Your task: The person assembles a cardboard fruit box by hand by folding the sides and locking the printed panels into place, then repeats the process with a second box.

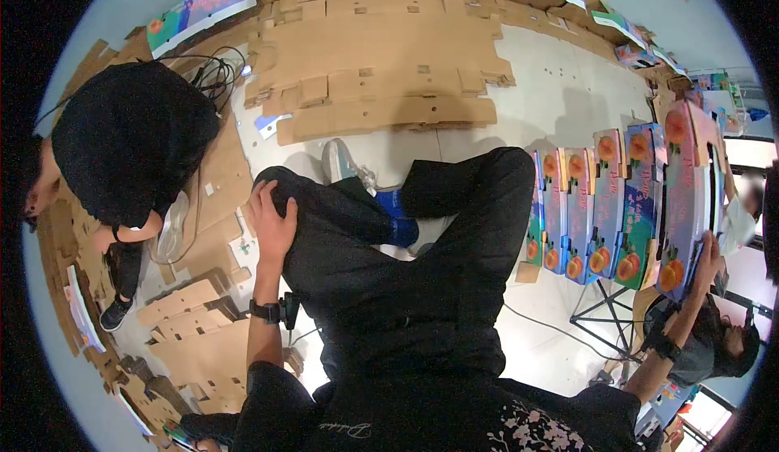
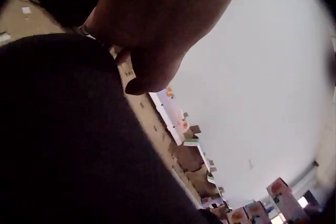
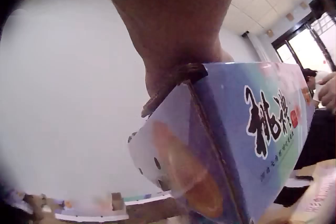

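Observation:
At the right of the head view, my right hand (image 1: 707, 264) grips the edge of a printed cardboard peach box (image 1: 680, 200). The box stands tilted at the end of a row of similar boxes (image 1: 604, 208). Seen from the right wrist, the same box shows a blue and pink side with large dark lettering and a peach printed on its end. The fingers are hidden behind the box edge there. My left hand (image 1: 273, 218) rests on my left knee in dark trousers (image 1: 324, 233), its fingers loosely spread and holding nothing.
Flattened brown cardboard (image 1: 373, 46) covers much of the floor ahead. A person in black (image 1: 134, 144) bends low at the left, near loose black cables (image 1: 215, 75). A thin black metal frame (image 1: 604, 318) stands below the boxes, and another person (image 1: 730, 342) is at the far right.

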`<move>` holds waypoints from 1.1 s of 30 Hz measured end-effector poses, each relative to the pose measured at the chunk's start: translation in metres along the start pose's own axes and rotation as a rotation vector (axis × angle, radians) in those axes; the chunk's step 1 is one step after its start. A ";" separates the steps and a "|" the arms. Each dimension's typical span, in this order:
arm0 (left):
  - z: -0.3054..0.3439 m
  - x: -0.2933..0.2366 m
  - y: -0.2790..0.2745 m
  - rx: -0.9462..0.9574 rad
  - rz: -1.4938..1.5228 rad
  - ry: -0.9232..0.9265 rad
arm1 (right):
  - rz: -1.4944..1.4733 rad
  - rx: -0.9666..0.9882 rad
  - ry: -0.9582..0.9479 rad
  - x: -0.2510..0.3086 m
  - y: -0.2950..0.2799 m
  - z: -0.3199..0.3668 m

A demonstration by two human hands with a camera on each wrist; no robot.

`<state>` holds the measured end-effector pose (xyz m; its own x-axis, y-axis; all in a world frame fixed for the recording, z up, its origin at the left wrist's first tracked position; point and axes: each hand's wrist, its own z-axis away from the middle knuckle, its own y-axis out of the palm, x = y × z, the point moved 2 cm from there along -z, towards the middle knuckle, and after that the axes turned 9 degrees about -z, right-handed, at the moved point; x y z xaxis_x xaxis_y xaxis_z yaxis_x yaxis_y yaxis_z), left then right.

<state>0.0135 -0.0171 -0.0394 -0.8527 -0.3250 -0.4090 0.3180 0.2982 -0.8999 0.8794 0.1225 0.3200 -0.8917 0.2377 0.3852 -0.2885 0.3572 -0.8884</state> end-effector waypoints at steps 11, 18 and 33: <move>-0.006 -0.007 0.014 0.118 -0.195 -0.163 | 0.318 -0.370 -0.262 0.011 0.019 0.014; -0.014 -0.009 0.021 0.134 -0.262 -0.157 | -0.497 -0.023 -0.371 0.240 0.181 0.071; -0.023 -0.006 0.025 0.117 -0.281 -0.237 | -1.377 0.935 1.135 0.415 0.665 0.259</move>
<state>0.0167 0.0132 -0.0565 -0.7981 -0.5822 -0.1550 0.1425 0.0675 -0.9875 0.2276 0.2250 -0.1756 0.5144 0.7533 0.4097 -0.8447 0.3628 0.3934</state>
